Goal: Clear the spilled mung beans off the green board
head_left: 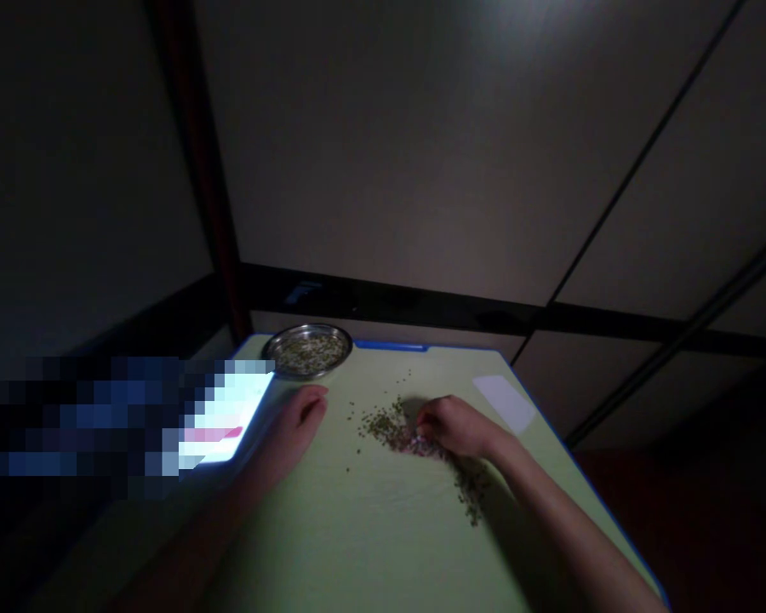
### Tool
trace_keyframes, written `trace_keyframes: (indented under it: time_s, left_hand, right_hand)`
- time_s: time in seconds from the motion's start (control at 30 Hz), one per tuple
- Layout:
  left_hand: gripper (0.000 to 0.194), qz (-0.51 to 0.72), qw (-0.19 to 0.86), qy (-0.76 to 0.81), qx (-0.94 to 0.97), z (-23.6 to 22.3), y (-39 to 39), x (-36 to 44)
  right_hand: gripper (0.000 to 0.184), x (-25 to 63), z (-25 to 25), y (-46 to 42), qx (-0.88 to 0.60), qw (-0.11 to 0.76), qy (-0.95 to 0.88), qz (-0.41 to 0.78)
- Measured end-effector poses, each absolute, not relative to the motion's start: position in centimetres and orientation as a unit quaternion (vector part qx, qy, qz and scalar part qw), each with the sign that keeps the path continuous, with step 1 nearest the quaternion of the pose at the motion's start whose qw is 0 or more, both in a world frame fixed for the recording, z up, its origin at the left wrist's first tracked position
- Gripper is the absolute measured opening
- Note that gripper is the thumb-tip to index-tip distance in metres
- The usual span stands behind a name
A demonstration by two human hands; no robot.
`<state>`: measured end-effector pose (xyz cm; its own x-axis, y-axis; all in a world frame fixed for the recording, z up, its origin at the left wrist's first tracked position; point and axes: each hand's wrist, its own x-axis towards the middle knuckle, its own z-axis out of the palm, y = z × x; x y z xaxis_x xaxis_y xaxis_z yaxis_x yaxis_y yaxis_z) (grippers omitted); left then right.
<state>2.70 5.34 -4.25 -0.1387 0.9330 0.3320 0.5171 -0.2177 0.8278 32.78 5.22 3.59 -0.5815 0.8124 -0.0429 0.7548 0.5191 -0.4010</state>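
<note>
The fingers [425, 419] of the right hand [458, 425] are curled nearly closed at the seeds [386, 426]; whether they grip any, I cannot tell. The seeds lie under and around them on the table [383, 528]. The left hand's [303, 417] fingers are loosely curled near 1 dish [307, 350].

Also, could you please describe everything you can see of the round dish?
The round dish looks like shiny metal, shallow, with a raised rim. It sits upright at the table's far left corner, holding a spread of small greenish and pale pieces. The left hand is just nearer the camera, seemingly not touching it. Finer detail is too dim.
</note>
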Motion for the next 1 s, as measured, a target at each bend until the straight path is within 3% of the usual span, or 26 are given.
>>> trace_keyframes:
  time_s: [0.27,0.5,0.7,0.9,1.0]
  left_hand:
    - [0.034,0.483,0.233,0.581,0.612,-4.9,5.7,2.7]
    - [0.033,0.49,0.235,0.581,0.606,-4.7,5.8,2.9]
    - [0.039,0.48,0.245,0.584,0.607,-4.1,5.6,3.1]
    - [0.036,0.476,0.244,0.588,0.607,-4.1,5.6,3.1]
    - [0.034,0.479,0.243,0.585,0.608,-4.1,5.5,3.1]
  right_hand:
    - [0.014,40.8,5.3,5.4,-0.539,0.148,-0.791,0.248]
    - [0.017,47.7,1.8,1.0,-0.656,0.158,-0.704,0.221]
    - [0.016,43.9,0.3,-1.7,-0.67,0.203,-0.677,0.229]
    - [0.007,38.1,1.3,-2.7,-0.632,0.249,-0.646,0.348]
    - [0.012,38.9,2.6,-2.7,-0.623,0.273,-0.636,0.363]
